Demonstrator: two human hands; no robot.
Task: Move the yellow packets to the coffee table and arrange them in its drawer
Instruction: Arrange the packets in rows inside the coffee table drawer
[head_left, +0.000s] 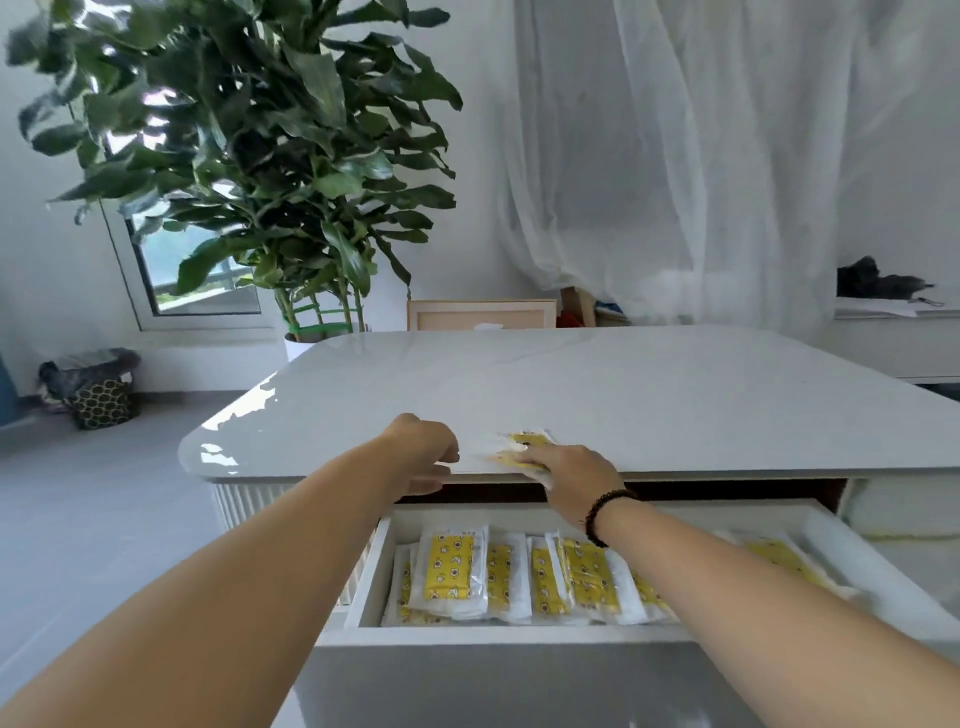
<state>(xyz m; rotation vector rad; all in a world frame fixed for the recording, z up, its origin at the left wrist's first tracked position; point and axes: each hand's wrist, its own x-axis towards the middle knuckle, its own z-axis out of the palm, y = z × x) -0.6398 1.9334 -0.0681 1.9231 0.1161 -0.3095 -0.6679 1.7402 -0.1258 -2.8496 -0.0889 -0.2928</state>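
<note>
1. The right hand (563, 467) lies flat on the last yellow packets (524, 448), fingers straight and pressing them down at the front edge of the counter (571, 384), directly above the open drawer (519, 631).
2. The left hand (423, 453) sits just left of those packets at the same edge, fingers curled under; I cannot tell whether they pinch a packet corner or only touch the rim.
3. The drawer already holds a row of packets (519, 571), leaning and overlapping across its left and middle; its right end looks less full, though the right forearm hides part of it.
4. The step in hand looks like gathering the counter packets. Done well: slide them toward the edge under the flat palm, let the left fingers catch the overhang from below, and lift the stack as one so nothing fans out.
5. The gap between the counter edge and the drawer's front wall is narrow, so the stack should probably go down edge-first and tilted.
6. Open room lies at the drawer's right end; the left side is crowded and loose packets there may shift if bumped.
7. The counter behind the packets is wide and glossy, so packets slide easily; press lightly.
</note>
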